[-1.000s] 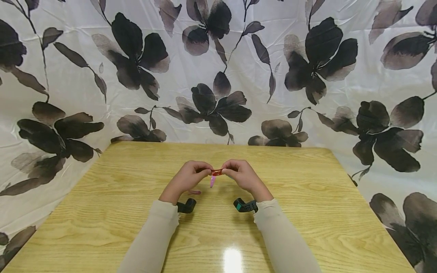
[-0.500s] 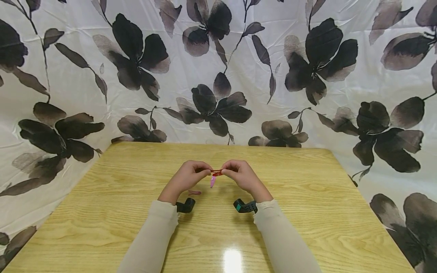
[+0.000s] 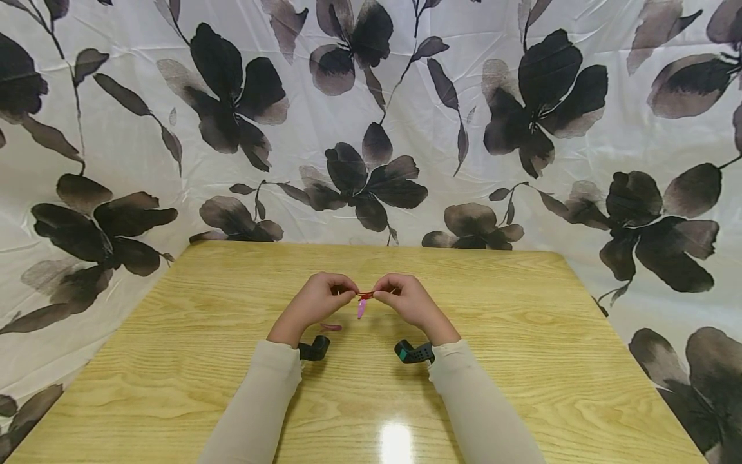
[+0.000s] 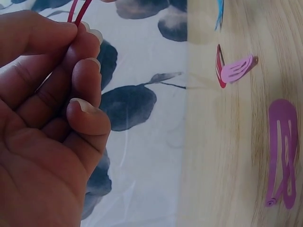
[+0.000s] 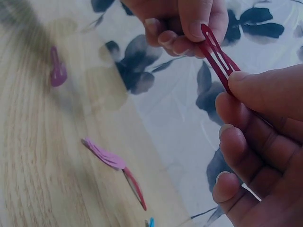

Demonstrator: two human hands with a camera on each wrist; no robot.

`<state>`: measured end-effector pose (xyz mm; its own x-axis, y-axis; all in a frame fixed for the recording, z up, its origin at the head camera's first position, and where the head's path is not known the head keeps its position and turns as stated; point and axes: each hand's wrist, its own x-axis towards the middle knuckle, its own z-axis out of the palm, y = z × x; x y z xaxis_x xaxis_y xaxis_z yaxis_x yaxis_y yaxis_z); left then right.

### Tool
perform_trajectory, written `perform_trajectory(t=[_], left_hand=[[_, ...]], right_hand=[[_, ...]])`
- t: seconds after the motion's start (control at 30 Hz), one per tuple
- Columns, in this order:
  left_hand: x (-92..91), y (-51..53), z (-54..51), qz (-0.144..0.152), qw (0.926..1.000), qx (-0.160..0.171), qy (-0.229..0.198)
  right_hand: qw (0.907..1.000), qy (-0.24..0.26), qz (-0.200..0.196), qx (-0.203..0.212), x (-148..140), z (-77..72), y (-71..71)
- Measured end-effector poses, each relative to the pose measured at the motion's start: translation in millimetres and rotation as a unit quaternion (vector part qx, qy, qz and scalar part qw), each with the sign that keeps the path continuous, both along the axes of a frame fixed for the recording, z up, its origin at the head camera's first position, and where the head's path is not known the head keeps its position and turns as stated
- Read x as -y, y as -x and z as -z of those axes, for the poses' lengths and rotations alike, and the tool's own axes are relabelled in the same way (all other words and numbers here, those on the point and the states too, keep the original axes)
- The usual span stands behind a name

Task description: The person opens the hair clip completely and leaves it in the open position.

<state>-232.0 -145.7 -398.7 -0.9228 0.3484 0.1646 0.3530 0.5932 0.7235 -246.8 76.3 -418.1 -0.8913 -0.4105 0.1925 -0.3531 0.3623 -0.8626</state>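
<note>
A red snap hair clip (image 5: 215, 49) is held up off the table between both hands. My left hand (image 3: 324, 299) pinches one end between thumb and forefinger. At the other end, the thumb and forefinger of my right hand (image 3: 408, 301) pinch it too. In the right wrist view the clip's two parts stand apart. Beneath lies a pink hair clip (image 4: 236, 69) touching a second red hair clip (image 4: 220, 68) on the table. Nearer to the left wrist lies a purple hair clip (image 4: 283, 151). The held clip is mostly out of frame in the left wrist view.
Part of a blue object (image 4: 219, 12), thin and shiny, shows on the table beyond the pink clip. The wooden table (image 3: 493, 386) ends at a floral cloth (image 3: 440, 129) behind it. Each wrist wears a dark band (image 3: 415, 352).
Both hands have shifted slightly left, the right a little more. The red clip stays between them and has turned a little. The clips on the table have not moved.
</note>
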Motion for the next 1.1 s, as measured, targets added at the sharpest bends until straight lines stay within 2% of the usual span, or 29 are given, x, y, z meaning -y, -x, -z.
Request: perform_trajectory(t=[0.3,0.53,0.8,1.1], left_hand=[[2.1,-0.8,0.3,0.001,0.9999,-0.005,0.013],[4.6,-1.2,0.1,0.002,0.9997,0.011,0.022],[7.7,1.5,4.4,0.007,0.9990,0.025,0.037],[11.3,4.6,8.6,0.008,0.9975,0.050,0.049]], right_hand=[[0.9999,-0.014,0.000,-0.001,3,3.6,-0.1],[0.9998,-0.017,0.001,0.005,6,5.9,-2.0],[0.9999,-0.009,-0.006,0.004,11,12.1,-2.4],[0.9985,-0.054,0.000,-0.014,17,15.5,-3.7]])
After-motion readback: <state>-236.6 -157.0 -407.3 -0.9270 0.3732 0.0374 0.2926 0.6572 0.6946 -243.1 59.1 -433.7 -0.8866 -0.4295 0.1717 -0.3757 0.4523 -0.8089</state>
